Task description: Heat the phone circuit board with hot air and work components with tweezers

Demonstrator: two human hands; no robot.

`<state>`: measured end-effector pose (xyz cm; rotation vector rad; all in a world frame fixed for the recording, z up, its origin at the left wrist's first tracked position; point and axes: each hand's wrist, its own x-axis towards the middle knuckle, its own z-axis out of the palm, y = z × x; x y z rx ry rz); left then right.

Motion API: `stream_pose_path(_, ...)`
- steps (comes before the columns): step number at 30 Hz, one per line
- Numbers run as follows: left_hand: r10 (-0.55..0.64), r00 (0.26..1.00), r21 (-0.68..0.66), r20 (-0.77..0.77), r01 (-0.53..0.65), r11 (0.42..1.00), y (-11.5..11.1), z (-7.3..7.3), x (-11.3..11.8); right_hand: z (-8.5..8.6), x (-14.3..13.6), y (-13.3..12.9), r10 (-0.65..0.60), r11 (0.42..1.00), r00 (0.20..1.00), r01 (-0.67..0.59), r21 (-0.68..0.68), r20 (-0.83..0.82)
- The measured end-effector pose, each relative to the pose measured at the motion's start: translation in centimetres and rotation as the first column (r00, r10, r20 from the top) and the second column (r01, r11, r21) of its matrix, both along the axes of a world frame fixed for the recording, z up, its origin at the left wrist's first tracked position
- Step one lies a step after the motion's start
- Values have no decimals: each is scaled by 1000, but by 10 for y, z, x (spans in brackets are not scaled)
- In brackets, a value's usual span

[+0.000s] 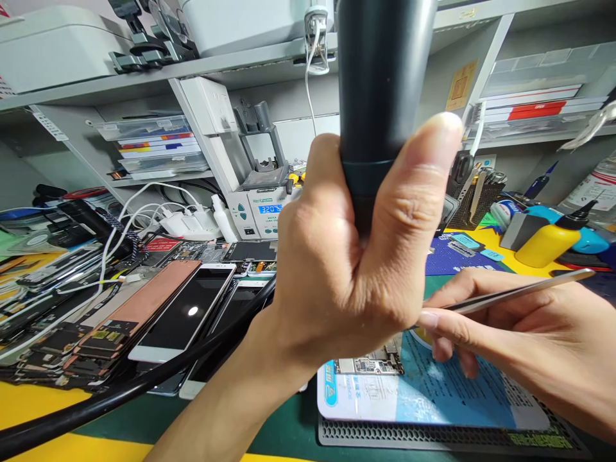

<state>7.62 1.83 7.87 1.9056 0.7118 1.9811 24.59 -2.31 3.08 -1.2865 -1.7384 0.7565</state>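
My left hand (351, 276) is wrapped round the thick black handle of a hot air gun (385, 77), held upright in front of me. In my right hand (520, 340) a pair of metal tweezers (520, 292) is pinched between thumb and fingers; the tips are hidden behind my left hand. Below the hands, a small circuit board (373, 364) lies on a blue and white printed card (452, 391). Part of the board is covered by my left hand. Under the card is a grey perforated mat (399, 437).
A black hose (144, 378) crosses the lower left. Several phones (185, 308) and phone parts lie at the left. Behind stands a station with a lit display (270, 210). At the right are a yellow bottle (548, 242) and a tool holder (481, 199). Shelves (269, 54) span the back.
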Motion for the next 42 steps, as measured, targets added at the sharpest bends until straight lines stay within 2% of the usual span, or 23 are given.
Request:
stream_pose_path(4,0,1000,-39,11,0,999,-2,2,2,1,5,0,28,1000,1000,-28,1,-5)
stream_pose_path(10,5,999,-8,33,-5,1000,-1,3,2,4,1,-1,6,997,1000,-8,-72,-19)
stream_pose_path(15,-32,999,12,30,31,999,0,2,1,2,-12,1,-213,977,977,213,1,-6)
stream_pose_path(18,-48,998,16,50,47,999,0,2,1,1,-15,3,-254,967,967,254,36,4)
stream_pose_path(22,-57,997,19,50,56,998,0,2,2,0,-10,2,-213,977,977,213,14,11)
stream_pose_path(27,-8,1000,8,11,8,1000,-1,1,1,4,-1,-1,-21,998,1000,21,-55,5)
stream_pose_path(30,-3,1000,50,-14,4,999,0,-1,0,7,-1,-2,22,999,1000,-23,-36,-6)
stream_pose_path(32,-5,1000,55,-1,5,998,1,-2,-1,8,-4,-2,-17,1000,1000,17,-15,2)
stream_pose_path(37,-36,999,82,-2,36,996,4,-1,-1,5,-15,2,-221,974,975,220,55,15)
stream_pose_path(42,-44,998,14,44,43,999,0,2,0,3,-15,2,-225,973,974,224,48,15)
